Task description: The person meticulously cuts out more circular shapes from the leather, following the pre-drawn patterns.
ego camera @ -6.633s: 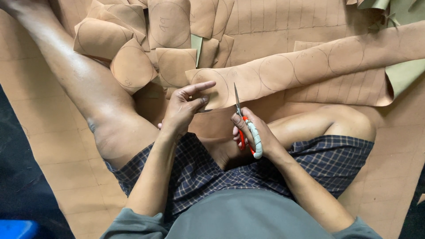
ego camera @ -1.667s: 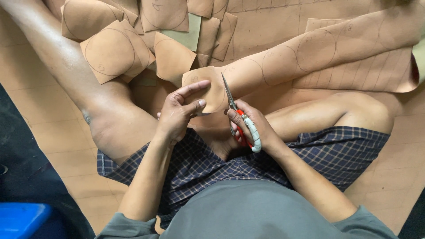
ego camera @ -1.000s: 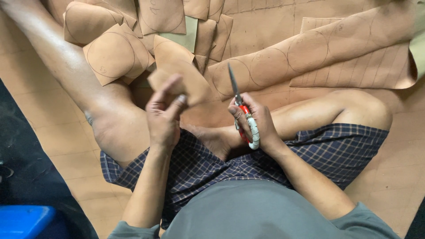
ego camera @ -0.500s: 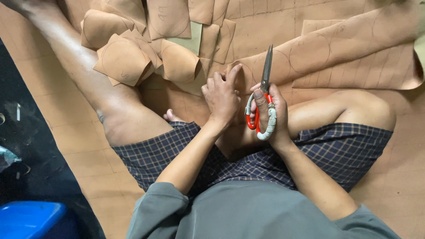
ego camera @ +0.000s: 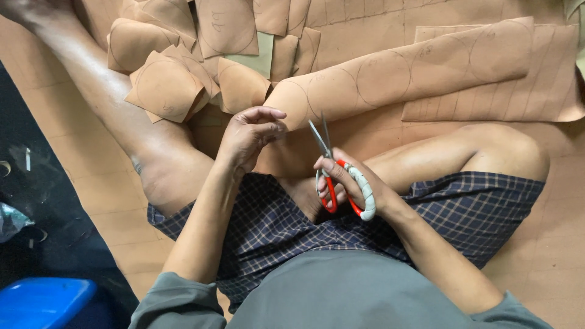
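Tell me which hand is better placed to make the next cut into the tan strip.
Right. The right hand holds the scissors, blades slightly apart and aimed near the strip end; the left hand only grips that end.

Cut tan pieces (ego camera: 183,67) crowd the upper left — bare tan sheet (ego camera: 548,244) lies open right.

**Piece dropped, strip re-gripped**

Left hand (ego camera: 251,137) has let go of the cut piece it lifted a second ago; it's back on the strip (ego camera: 396,76), pinching the near end just left of the blades. Right hand (ego camera: 350,186) swung the scissors (ego camera: 332,167) down from upright half a second ago; tips now angle up-left, slightly apart, at the strip edge. Pile (ego camera: 183,73) beyond the left hand has gained a piece.
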